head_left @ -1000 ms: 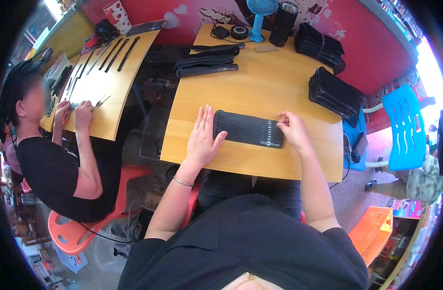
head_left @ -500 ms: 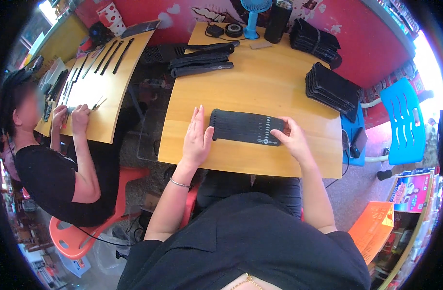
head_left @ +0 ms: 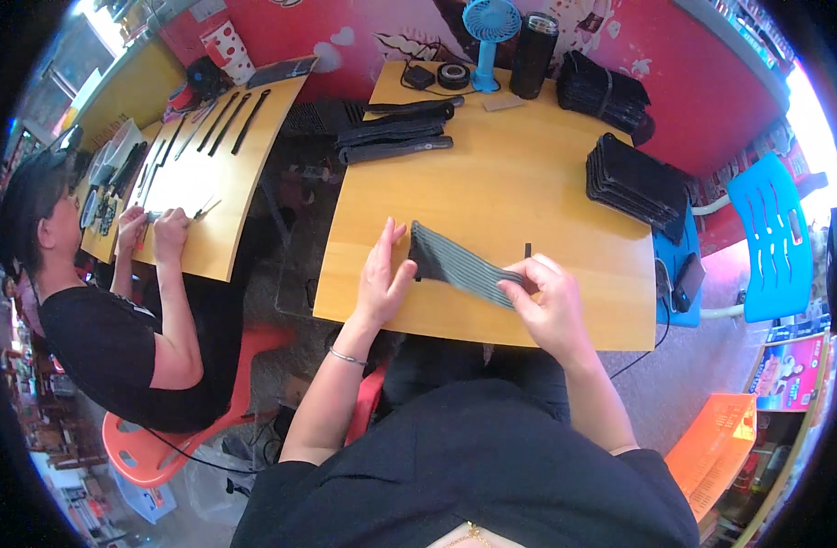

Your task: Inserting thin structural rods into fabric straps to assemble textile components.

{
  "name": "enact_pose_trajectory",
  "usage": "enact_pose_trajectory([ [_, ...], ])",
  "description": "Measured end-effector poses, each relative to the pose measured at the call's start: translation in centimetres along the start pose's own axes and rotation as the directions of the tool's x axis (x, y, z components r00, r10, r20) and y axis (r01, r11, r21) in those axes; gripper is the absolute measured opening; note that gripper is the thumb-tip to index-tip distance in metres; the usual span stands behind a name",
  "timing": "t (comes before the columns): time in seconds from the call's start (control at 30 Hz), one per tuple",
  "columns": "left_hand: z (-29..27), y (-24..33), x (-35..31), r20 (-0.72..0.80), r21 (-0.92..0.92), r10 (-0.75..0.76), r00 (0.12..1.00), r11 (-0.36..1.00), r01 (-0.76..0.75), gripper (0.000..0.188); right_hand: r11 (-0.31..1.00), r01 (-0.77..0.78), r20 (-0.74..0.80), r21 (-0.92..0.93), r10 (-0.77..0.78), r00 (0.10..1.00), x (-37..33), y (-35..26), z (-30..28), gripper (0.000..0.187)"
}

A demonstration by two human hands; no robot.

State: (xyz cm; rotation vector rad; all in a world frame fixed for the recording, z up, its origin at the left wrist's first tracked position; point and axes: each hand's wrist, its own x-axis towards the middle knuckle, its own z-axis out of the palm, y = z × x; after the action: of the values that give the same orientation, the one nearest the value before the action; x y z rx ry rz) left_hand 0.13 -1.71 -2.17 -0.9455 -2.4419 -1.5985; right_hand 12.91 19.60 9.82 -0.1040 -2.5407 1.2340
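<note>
My right hand (head_left: 555, 306) pinches the right end of a stack of dark fabric straps (head_left: 459, 267), thumb on the near side and fingers behind. The stack is tilted up, so its layered edges show as grey-green stripes. Its left end stands next to my left hand (head_left: 382, 281), which is upright with fingers stretched out and the thumb apart. Whether the left palm touches the straps, I cannot tell. A short black piece (head_left: 528, 249) sticks up just beyond my right fingers.
On the wooden table (head_left: 391, 196) lie folded dark straps (head_left: 395, 142) at the far left and black stacks (head_left: 633, 183) at the right. A blue fan (head_left: 485, 55) and black flask (head_left: 533, 57) stand at the back. A co-worker (head_left: 89, 301) sits at another table on the left.
My right hand has lifted and turned the stack of straps from lying flat onto its edge. My left hand stays open beside the left end. The whole view has shifted slightly.
</note>
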Motion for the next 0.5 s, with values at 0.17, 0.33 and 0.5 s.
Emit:
enact_pose_trajectory([
  [0.17, 0.7, 2.9, 0.6, 0.030, -0.324, -0.092, 0.995, 0.941, 0.097, 0.070, 0.995, -0.054, -0.017, 0.079, 0.055, 0.998, -0.7, -0.9, -2.1, 0.010],
  [0.33, 0.5, 4.3, 1.8, 0.258, -0.663, -0.210, 0.943, 0.671, 0.331, 0.046, 0.828, -0.173, -0.092, 0.533, 0.261, 0.961, -0.3, 1.3, -6.4, 0.015],
  [0.5, 1.3, 7.0, 2.8, 0.366, -0.859, -0.156, 0.918, 0.322, 0.397, 0.040, 0.774, -0.218, -0.044, 0.594, 0.301, 0.952, -0.9, 3.7, -7.8, 0.016],
])
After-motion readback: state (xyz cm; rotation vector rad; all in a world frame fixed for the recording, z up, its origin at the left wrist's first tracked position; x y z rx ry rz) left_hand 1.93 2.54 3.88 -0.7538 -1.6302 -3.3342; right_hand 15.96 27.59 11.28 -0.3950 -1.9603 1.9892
